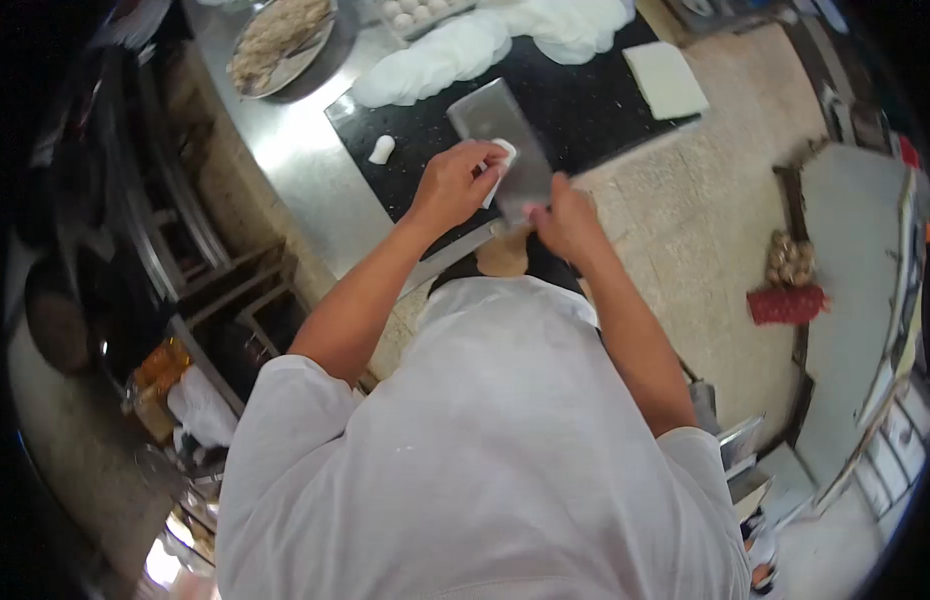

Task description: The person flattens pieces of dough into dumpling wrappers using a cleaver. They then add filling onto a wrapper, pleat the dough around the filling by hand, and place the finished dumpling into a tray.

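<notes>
My right hand (pixel 567 222) is closed round the handle end of a cleaver (pixel 507 135) with a broad rectangular metal blade, tilted over the black worktop. Against the blade's left side, my left hand (pixel 460 182) pinches a soft white piece (pixel 498 165); whether it is cloth or dough I cannot tell. On the black board (pixel 385 185), left of that hand, lies a small white lump like dough (pixel 382 150). Thin round white wrappers (pixel 435 65) overlap in a row beyond the blade.
A metal bowl of pale brown filling (pixel 282 45) stands at the far left beside a tray of round white pieces (pixel 415 12). A flat white square (pixel 667 80) sits at the board's right edge. Off to the right are a red net bag (pixel 787 305) and shelving on the left.
</notes>
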A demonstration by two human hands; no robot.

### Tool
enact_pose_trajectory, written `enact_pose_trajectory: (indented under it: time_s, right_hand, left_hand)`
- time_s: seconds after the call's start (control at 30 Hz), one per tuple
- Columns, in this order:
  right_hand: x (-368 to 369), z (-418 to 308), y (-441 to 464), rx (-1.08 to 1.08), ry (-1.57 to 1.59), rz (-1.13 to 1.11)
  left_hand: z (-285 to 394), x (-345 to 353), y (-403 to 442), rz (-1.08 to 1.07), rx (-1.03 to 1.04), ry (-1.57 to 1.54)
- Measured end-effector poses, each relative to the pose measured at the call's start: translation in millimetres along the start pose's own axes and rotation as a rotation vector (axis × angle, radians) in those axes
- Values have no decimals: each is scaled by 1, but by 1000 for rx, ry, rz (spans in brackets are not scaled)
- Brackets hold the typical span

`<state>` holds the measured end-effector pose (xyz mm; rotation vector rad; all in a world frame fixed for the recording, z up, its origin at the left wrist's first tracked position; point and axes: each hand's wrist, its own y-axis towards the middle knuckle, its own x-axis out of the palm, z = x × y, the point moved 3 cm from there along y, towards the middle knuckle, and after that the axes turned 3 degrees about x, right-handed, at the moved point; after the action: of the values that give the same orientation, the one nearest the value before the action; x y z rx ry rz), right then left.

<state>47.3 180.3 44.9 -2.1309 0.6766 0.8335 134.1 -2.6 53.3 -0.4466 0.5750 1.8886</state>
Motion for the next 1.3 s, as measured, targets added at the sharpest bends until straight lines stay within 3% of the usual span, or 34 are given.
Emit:
enact_pose_trajectory:
  time_s: [0.07, 0.1, 0.17, 0.23, 0.3, 0.33, 0.4, 0.43, 0.5, 0.57, 0.63, 0.67, 0.73, 0.8, 0.83, 0.9, 0.97, 1.03, 1.1, 1.17, 1.3]
  right_hand:
    - [9, -1, -10, -125, 18, -60]
    - [14, 0, -18, -214, 12, -106]
    - [13, 17, -33, -288, 69, -151]
    - [4, 42, -33, -361, 112, -188]
    - [-9, 72, -27, -327, 186, -182]
    - [-22, 77, -27, -343, 186, -190]
    - [-56, 85, -27, -107, 264, -257]
    - [-63, 94, -26, -116, 259, -261]
    - [-86, 106, -19, -290, 397, -43]
    - [-111, 112, -10, -238, 546, 29]
    - [-126, 113, 0, -146, 860, 190]
    - [-126, 112, 10, -148, 986, 233]
    - [-119, 114, 41, -26, 1188, 287]
    - [-97, 120, 61, 274, 1265, 253]
    - [-91, 119, 58, 272, 1258, 268]
    - [-80, 112, 49, 325, 1273, 287]
    - [-66, 90, 20, 278, 1149, 303]
    - [-48, 53, -9, 204, 670, 234]
    - [-36, -7, -34, -93, 218, 198]
    - [-24, -76, -51, -258, -236, 162]
    - [5, -133, -51, -323, -421, 11]
  left_hand:
    - [6, -14, -6, -79, -194, -126]
    - [3, -21, -3, -51, -195, -89]
    - [-3, -32, -14, 151, -328, -509]
    - [-2, -61, -5, 341, -508, -507]
    - [-14, -87, 11, 575, -516, -664]
    - [-25, -98, 17, 591, -515, -654]
    - [-54, -118, 24, 670, -659, -667]
    - [-72, -124, 22, 681, -657, -666]
    - [-109, -132, 5, 718, -831, -244]
    - [-99, -129, -7, 791, -753, -194]
    - [-67, -116, -18, 453, -782, 160]
    - [-63, -106, -29, 453, -782, 160]
    - [-59, -87, -42, 382, -489, 376]
    - [-62, -83, -47, 353, -386, 437]
    - [-63, -84, -44, 338, -276, 509]
    - [-73, -87, -40, 339, -289, 459]
    - [-76, -91, -39, 324, -217, 324]
    - [-74, -95, -40, 332, -189, 290]
    - [-73, -96, -46, 327, -117, 312]
    - [-74, -98, -54, 321, -32, 357]
    - [-75, -99, -55, 301, -3, 366]
